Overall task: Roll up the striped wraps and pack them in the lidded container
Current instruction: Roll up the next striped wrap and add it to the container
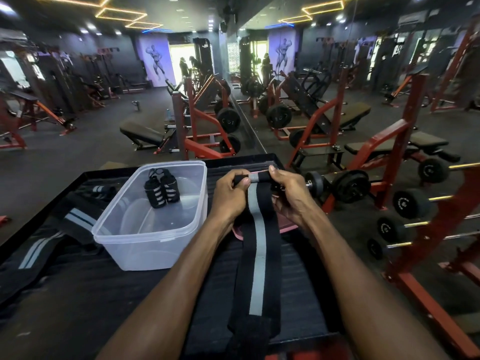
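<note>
Striped wraps still unrolled (41, 245) lie loose on the dark table (109, 302), well to the left of both hands, their grey stripes running along black fabric. Another partly rolled wrap (104, 189) sits farther back on that side, behind the container's left corner. Just left of the left hand stands the clear plastic container (145, 245), open at the top with no lid on it. Inside it, toward the back wall, two rolled wraps (162, 188) stand side by side and touching, black with pale stripes.

Next comes the left hand (230, 194), fingers curled round the left end of a tight roll at the top of the wrap being rolled (255, 245). Its black length with one grey centre stripe hangs from between the hands toward the person, down over the near table edge. The right hand (288, 193) pinches the roll's right end, thumb on top. Beneath the hands a pink-edged flat piece (237, 233) shows, possibly the lid; I cannot tell. Right of the right hand, dumbbells (405, 203) rest on a red rack (428, 258).
</note>
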Demonstrator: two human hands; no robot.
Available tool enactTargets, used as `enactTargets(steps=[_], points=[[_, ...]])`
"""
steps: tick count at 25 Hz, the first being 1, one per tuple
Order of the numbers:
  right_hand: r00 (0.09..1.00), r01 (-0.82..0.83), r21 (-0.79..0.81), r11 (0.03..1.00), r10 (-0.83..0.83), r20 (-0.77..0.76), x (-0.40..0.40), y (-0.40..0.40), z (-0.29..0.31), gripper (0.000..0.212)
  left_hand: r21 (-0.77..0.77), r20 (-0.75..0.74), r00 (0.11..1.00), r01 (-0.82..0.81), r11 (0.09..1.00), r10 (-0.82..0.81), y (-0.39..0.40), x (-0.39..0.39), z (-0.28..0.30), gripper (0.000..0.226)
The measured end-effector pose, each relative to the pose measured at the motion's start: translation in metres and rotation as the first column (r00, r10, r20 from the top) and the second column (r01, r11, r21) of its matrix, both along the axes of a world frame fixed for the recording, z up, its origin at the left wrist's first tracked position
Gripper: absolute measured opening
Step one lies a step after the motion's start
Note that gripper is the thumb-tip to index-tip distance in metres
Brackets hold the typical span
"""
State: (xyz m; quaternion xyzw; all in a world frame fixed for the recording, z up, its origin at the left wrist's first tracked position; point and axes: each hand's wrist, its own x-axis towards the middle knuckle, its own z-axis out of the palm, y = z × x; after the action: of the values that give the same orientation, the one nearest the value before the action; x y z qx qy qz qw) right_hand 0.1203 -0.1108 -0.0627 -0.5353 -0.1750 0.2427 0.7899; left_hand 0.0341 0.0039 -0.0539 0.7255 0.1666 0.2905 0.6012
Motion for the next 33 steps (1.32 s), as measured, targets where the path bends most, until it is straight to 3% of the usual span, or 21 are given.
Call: enactTargets(steps=[3,7,12,17,21,26,29,33], points=[[0.987,0.100,-0.002,0.995,-0.099,0.126,0.003,-0.004,0.000,0.017,-0.017,0.033,0.999,0.030,0.999,-0.030,0.000,-0.003,0.002,0.015],[0.962,0.100,0.032,0.995,-0.104,0.253,0.001,-0.005,0.000,0.032,-0.045,-0.013,0.999,0.031,0.999,-0.031,0.007,-0.002,-0.002,0.010],[0.979,0.076,-0.062,0.995,-0.063,0.192,-0.003,-0.006,0.004,0.013,0.002,0.055,0.998,-0.040,0.999,0.040,0.008,-0.002,-0.004,0.019],[0.950,0.160,-0.016,0.987,-0.150,0.274,0.000,-0.004,0.001,0.017,0.031,0.015,1.000,0.003,1.000,-0.003,0.001,-0.001,-0.004,0.011],[0.926,0.100,0.009,0.995,-0.097,0.365,0.002,-0.003,-0.004,0.027,0.077,-0.061,0.998,-0.014,0.997,0.018,0.003,0.001,-0.004,0.019],[0.960,0.097,-0.026,0.995,-0.086,0.266,0.001,0.000,-0.003,0.017,0.113,0.020,0.997,-0.072,0.991,0.070,0.003,-0.002,-0.001,0.010],[0.940,0.182,-0.013,0.983,-0.170,0.297,0.003,0.002,-0.003,0.015,0.085,0.046,0.997,-0.065,0.994,0.061,0.000,-0.002,-0.001,0.012],[0.935,0.225,0.030,0.974,-0.224,0.274,0.006,0.005,-0.006,0.023,0.089,-0.049,0.999,-0.008,0.996,0.012,-0.003,0.000,-0.001,0.015]])
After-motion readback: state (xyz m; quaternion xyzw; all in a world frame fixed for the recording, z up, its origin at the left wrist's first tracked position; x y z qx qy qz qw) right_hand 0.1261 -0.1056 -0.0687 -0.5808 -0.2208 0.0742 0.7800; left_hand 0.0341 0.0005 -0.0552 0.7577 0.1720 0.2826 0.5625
